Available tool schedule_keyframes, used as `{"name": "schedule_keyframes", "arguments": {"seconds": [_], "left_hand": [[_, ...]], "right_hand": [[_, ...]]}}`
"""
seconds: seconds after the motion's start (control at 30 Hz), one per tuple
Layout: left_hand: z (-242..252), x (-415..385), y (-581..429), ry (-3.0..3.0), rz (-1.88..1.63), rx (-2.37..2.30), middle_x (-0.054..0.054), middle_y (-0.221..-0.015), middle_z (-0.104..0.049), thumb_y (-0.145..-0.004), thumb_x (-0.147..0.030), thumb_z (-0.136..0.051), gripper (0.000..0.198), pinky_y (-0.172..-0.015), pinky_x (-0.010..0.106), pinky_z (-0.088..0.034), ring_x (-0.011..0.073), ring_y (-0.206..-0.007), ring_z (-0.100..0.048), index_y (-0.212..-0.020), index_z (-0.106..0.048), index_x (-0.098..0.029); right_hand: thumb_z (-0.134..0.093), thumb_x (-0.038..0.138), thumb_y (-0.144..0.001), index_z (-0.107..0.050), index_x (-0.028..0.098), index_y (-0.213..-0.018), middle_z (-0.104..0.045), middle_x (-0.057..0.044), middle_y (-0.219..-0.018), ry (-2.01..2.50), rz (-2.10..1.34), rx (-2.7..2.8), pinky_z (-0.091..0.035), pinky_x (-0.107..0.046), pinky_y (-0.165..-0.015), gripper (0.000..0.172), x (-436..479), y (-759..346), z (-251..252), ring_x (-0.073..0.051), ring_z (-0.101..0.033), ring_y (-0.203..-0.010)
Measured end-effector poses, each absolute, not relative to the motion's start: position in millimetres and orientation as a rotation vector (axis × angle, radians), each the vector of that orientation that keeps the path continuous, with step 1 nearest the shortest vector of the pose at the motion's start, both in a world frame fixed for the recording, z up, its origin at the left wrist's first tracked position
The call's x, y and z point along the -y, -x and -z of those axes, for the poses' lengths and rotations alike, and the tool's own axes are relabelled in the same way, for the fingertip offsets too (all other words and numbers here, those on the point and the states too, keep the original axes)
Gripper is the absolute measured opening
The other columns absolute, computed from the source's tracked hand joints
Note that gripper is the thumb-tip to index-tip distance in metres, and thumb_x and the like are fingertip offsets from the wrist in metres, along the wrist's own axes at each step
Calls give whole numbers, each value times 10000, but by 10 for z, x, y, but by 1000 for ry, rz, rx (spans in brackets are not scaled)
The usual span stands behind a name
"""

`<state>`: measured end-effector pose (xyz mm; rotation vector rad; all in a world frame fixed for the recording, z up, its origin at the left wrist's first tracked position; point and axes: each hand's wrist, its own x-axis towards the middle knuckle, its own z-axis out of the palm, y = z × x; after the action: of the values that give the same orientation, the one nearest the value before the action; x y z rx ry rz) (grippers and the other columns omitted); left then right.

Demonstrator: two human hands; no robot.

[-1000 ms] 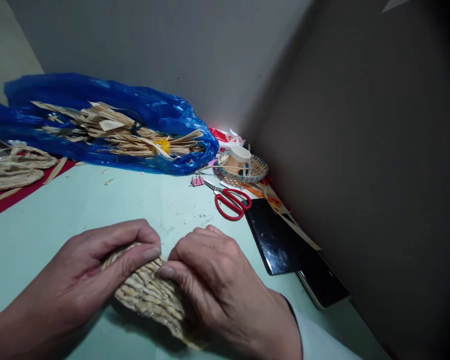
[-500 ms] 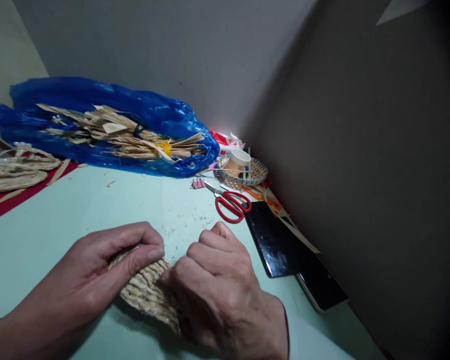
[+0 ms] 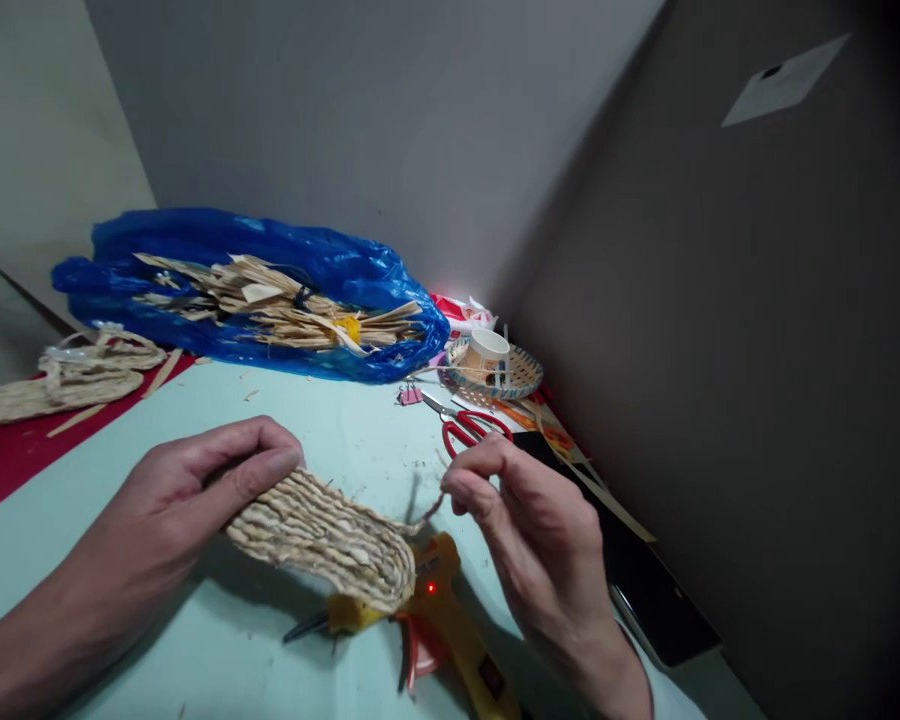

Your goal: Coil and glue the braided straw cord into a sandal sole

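A long coiled straw-rope piece (image 3: 330,535) with rounded end is held above the pale green table. My left hand (image 3: 202,500) pinches its left end between thumb and fingers. From the piece's right end a loose cord (image 3: 429,513) runs up to my right hand (image 3: 540,540), whose thumb and index finger are closed on its tip. Beneath the piece lies a yellow glue gun (image 3: 457,620) with a lit red light; its dark nozzle points left and the woven piece hides part of its body.
A blue plastic bag (image 3: 270,230) holds straw bundles (image 3: 270,300) at the back. Red scissors (image 3: 461,430), a pink clip (image 3: 410,396), a basket (image 3: 529,372) with a paper cup (image 3: 489,347), and dark devices (image 3: 664,610) lie rightward. Woven pieces (image 3: 97,380) lie on red cloth (image 3: 7,470).
My right hand has moved right and up, away from the woven piece, drawing out the cord's end. The glue gun now shows below. The view has shifted, with background things lower and further right.
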<state>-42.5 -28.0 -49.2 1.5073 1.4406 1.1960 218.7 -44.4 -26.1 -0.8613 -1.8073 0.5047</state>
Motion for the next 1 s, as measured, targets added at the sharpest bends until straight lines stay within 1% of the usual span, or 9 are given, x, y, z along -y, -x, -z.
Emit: {"name": "schedule_keyframes", "arguments": {"seconds": [0.13,0.23,0.37,0.43,0.57,0.7,0.77,0.87,1.0], "left_hand": [[475,308,382,-1300,-1241,-1435,-16,-763,-697,-752,-649,-780,381,-645,234,-505,205,-749,-620,-782,-723,-273],[426,335,333,-1214,-1330,-1429,-5,-759,-701,-710,-684,-797,439,-624,249,-516,212,-739,-619,-799,-729,-259],[342,360,286,-1117,-1485,-1440,-25,-849,-708,-700,-645,-827,394,-626,191,-536,186,-802,-641,-847,-752,-288],[323,359,281,-999,-1539,-1412,-29,-940,-749,-689,-603,-856,369,-646,159,-554,181,-858,-670,-903,-776,-313],[336,339,288,-788,-1547,-1363,-9,-1123,-799,-825,-492,-788,279,-767,150,-589,206,-1089,-718,-1052,-794,-329],[317,321,253,-686,-1539,-1428,25,-1111,-826,-892,-346,-713,138,-865,220,-619,231,-1138,-741,-979,-816,-316],[300,318,226,-659,-1537,-1453,15,-1106,-829,-883,-298,-713,117,-893,220,-614,219,-1125,-749,-930,-817,-324],[327,318,211,-669,-1507,-1456,3,-1117,-821,-852,-286,-749,113,-835,172,-613,209,-1149,-740,-939,-808,-328],[487,353,234,-710,-1416,-1411,1,-1024,-823,-698,-328,-894,316,-721,160,-620,261,-1168,-729,-995,-787,-328]], "right_hand": [[-600,194,-1019,-669,229,-858,-662,49,-766,895,-605,1660,-487,-190,-657,178,372,-2222,250,-87,-617,-692],[-626,206,-997,-714,234,-884,-699,39,-766,857,-647,1582,-511,-171,-640,146,322,-2245,258,-92,-649,-690],[-647,286,-1006,-737,255,-961,-712,13,-833,902,-698,1454,-525,-200,-709,106,265,-2303,303,-121,-656,-767],[-649,341,-1010,-721,264,-981,-683,7,-842,939,-739,1383,-509,-220,-712,110,242,-2335,318,-133,-624,-776],[-659,428,-989,-653,247,-983,-553,18,-746,950,-786,1217,-447,-246,-591,181,197,-2390,302,-150,-522,-677],[-642,469,-995,-603,252,-973,-473,44,-727,988,-769,1176,-386,-229,-557,222,148,-2415,282,-133,-433,-644],[-610,495,-1010,-568,246,-902,-434,57,-708,1005,-806,1221,-359,-222,-551,275,126,-2401,297,-122,-388,-628],[-597,477,-1015,-540,225,-807,-427,59,-689,1022,-839,1314,-348,-229,-560,332,110,-2342,341,-115,-376,-622],[-578,435,-1016,-479,215,-700,-405,64,-638,1030,-847,1478,-296,-251,-533,398,132,-2249,389,-106,-336,-588]]}}
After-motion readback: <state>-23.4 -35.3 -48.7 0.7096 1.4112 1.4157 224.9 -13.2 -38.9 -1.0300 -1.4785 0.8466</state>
